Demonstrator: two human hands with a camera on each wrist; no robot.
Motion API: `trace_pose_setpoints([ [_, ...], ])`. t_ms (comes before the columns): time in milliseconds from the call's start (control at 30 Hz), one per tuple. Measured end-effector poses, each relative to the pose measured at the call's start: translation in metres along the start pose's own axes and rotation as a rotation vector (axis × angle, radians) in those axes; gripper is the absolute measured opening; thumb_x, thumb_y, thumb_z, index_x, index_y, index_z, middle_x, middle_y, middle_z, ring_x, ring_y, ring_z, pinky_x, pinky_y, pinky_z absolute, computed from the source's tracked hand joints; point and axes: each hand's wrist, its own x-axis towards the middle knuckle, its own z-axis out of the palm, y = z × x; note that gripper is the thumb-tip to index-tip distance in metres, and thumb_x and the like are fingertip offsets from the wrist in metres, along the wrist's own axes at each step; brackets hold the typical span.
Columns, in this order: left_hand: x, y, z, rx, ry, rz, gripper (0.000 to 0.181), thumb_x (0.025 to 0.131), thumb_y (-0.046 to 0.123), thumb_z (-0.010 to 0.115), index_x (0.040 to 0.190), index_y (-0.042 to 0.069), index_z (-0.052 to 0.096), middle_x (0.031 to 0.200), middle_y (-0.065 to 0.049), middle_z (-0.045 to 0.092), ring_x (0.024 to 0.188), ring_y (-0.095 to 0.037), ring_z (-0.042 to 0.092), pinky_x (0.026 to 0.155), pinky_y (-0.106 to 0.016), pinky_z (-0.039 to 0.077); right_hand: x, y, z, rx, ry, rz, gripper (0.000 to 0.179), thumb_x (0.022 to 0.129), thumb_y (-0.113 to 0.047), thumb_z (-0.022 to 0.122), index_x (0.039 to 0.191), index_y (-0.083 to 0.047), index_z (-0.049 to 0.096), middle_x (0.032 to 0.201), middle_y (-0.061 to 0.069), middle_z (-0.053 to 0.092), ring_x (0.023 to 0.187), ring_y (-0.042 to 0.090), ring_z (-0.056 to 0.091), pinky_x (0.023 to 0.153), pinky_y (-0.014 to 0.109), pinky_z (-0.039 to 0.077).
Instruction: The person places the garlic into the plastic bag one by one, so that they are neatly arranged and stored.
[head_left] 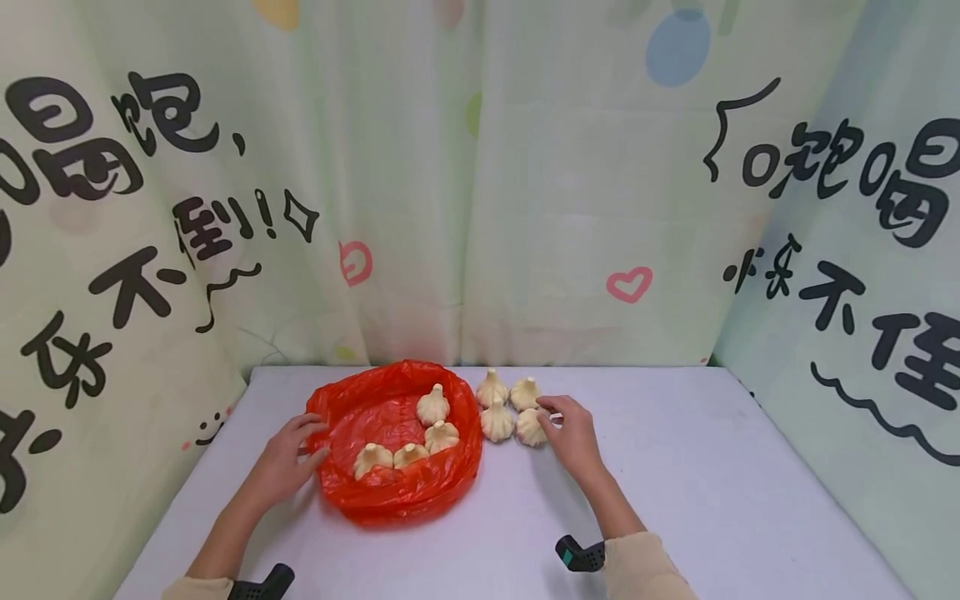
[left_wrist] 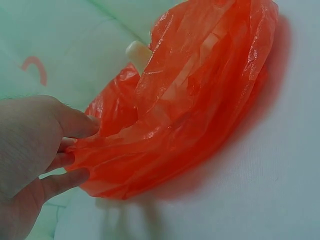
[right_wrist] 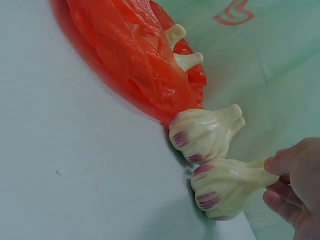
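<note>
A red plastic bag (head_left: pixel 375 508) with its rim spread wide stands on the table, with several garlic bulbs (head_left: pixel 432 406) inside. At its left side my left hand (head_left: pixel 288 457) pinches the rim, thumb over the edge and fingers against the outside, as the left wrist view shows. To the right of the bag several more bulbs stand close together in two rows. My right hand (head_left: pixel 573 433) pinches the stem of the nearest right garlic bulb (right_wrist: pixel 225 187), which appears to stand on the table. Beside it is another garlic bulb (right_wrist: pixel 202 132), touching the bag.
The white table (head_left: pixel 675 500) runs back to a pale green curtain (head_left: pixel 555 208) with printed writing and hearts. Side curtains flank the table on the left and right.
</note>
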Motion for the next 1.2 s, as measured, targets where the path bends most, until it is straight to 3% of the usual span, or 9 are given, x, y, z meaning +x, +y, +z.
trace_pose_setpoints([
  [467,0.002,0.000,0.002,-0.004,0.010,0.010,0.041,0.088,0.007,0.067,0.127,-0.002,0.057,0.137,-0.023,0.047,0.123,-0.041,0.049,0.085,-0.046,0.058,-0.001,0.016,0.002,-0.037,0.038,-0.004,0.020,0.081,0.006,0.070,0.100,-0.001,0.072,0.092,0.013,0.070,0.084,0.025,0.068,0.072,0.033,0.059],
  [600,0.002,-0.001,0.003,0.003,0.012,0.008,0.041,0.088,0.007,0.067,0.127,-0.002,0.057,0.136,-0.023,0.047,0.122,-0.041,0.050,0.085,-0.046,0.058,-0.002,0.012,-0.001,-0.024,0.040,0.018,0.019,0.082,0.004,0.070,0.100,-0.003,0.073,0.094,0.013,0.070,0.086,0.024,0.067,0.073,0.033,0.059],
  [767,0.001,0.000,0.004,0.021,0.006,-0.004,0.042,0.088,0.009,0.067,0.128,-0.002,0.057,0.136,-0.023,0.047,0.122,-0.041,0.050,0.085,-0.046,0.058,-0.004,0.005,-0.006,0.007,0.057,-0.010,0.020,0.083,0.004,0.070,0.102,-0.002,0.073,0.095,0.013,0.070,0.086,0.025,0.066,0.074,0.037,0.060],
  [1200,0.002,0.002,0.002,0.030,-0.004,-0.022,0.042,0.089,0.010,0.066,0.129,-0.001,0.057,0.138,-0.023,0.046,0.123,-0.042,0.049,0.086,-0.047,0.058,0.007,-0.024,-0.007,0.123,0.092,-0.117,0.026,0.082,0.005,0.071,0.107,-0.001,0.072,0.100,0.012,0.071,0.089,0.024,0.067,0.075,0.030,0.060],
])
